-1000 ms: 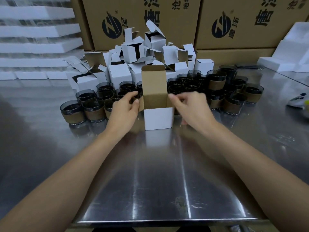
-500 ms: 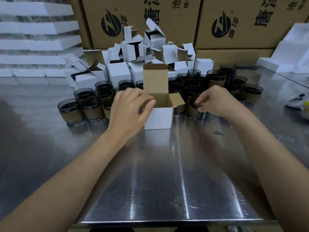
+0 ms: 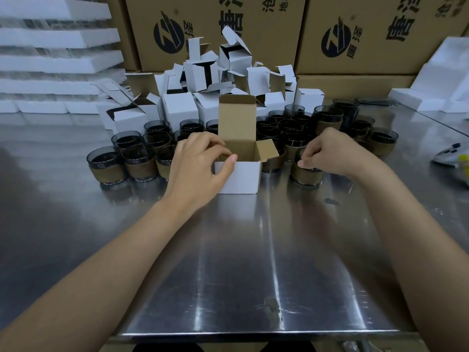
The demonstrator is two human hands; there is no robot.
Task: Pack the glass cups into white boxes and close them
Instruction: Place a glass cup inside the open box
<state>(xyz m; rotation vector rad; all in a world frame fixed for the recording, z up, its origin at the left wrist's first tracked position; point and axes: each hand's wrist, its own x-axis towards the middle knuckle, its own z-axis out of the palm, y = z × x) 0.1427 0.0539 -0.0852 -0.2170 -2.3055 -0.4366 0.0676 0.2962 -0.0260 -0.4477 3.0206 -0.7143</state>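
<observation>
An open white box (image 3: 243, 176) stands on the steel table (image 3: 241, 262) in front of me, its brown lid flap upright and its right flap spread outward. My left hand (image 3: 200, 168) grips the box's left front corner, thumb on the front rim. My right hand (image 3: 330, 152) pinches the rim of a dark glass cup with a brown band (image 3: 305, 174) just right of the box. Several more glass cups (image 3: 291, 128) stand in rows behind the box and to both sides.
A heap of empty white boxes (image 3: 208, 92) lies behind the cups. Large brown cartons (image 3: 355, 34) line the back. White foam trays (image 3: 55, 59) are stacked at the far left, foam pieces (image 3: 436, 90) at the far right. A small device (image 3: 451, 156) lies at the right edge.
Both hands left the box flaps. My left hand shifted onto the box's left front corner; my right hand moved right and took hold of a cup's rim. The right flap now hangs open.
</observation>
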